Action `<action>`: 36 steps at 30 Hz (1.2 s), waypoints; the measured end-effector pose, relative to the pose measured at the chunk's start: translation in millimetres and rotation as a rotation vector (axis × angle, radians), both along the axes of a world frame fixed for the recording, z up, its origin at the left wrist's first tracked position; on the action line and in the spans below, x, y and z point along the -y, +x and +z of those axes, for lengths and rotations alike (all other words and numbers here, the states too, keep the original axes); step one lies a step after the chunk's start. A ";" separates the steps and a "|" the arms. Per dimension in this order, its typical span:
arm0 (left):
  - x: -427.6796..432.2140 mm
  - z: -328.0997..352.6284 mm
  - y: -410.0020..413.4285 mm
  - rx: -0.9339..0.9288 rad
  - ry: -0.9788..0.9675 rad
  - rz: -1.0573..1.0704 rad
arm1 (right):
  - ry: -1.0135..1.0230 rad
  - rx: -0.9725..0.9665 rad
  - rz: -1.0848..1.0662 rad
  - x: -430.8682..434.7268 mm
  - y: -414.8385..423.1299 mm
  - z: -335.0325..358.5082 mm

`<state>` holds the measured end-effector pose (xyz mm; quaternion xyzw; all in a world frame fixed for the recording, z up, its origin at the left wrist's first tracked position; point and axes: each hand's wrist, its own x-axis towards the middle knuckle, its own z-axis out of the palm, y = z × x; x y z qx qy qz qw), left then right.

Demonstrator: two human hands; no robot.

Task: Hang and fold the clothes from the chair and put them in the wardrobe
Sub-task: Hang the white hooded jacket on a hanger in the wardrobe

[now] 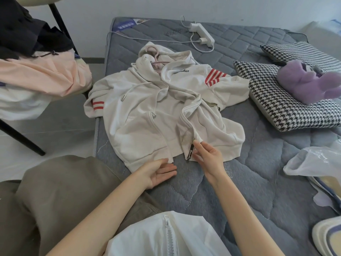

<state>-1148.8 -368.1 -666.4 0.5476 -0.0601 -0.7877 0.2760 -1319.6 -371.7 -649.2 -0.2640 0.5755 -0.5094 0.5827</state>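
A cream zip hoodie (pixel 140 109) with red-striped sleeves lies spread on the grey mattress (pixel 239 182), front open, a pink hanger (pixel 156 59) tucked in at its hood. My right hand (pixel 208 157) pinches the black zipper pull (pixel 190 153) at the bottom of the right front edge. My left hand (pixel 158 171) lies palm up with straight fingers on the mattress, its fingertips touching the hem of the left front edge. At the left, a chair (pixel 60 24) holds a heap of dark, peach and white clothes (pixel 36 71).
Two houndstooth pillows (pixel 273 100) with a purple plush toy (pixel 302 82) lie at the right. A white power strip (pixel 202 33) with cables sits at the far end of the mattress. A plastic bag (pixel 313 163) and folded bedding lie at the right edge.
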 end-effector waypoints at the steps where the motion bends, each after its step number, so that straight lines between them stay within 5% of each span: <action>1: -0.8 -1.0 -0.7 -0.037 0.022 0.062 | -0.001 0.000 -0.002 0.1 0.1 -1.2; 13: -0.2 11.1 -5.7 -0.145 0.001 0.439 | 0.060 0.122 0.127 -1.2 4.9 -4.5; 22: 9.6 26.1 3.8 0.007 -0.244 0.300 | 0.186 0.316 0.224 -8.4 33.4 -1.5; 36: 8.5 15.0 3.6 0.219 -0.355 0.164 | 0.149 0.258 0.231 -7.9 38.7 -1.3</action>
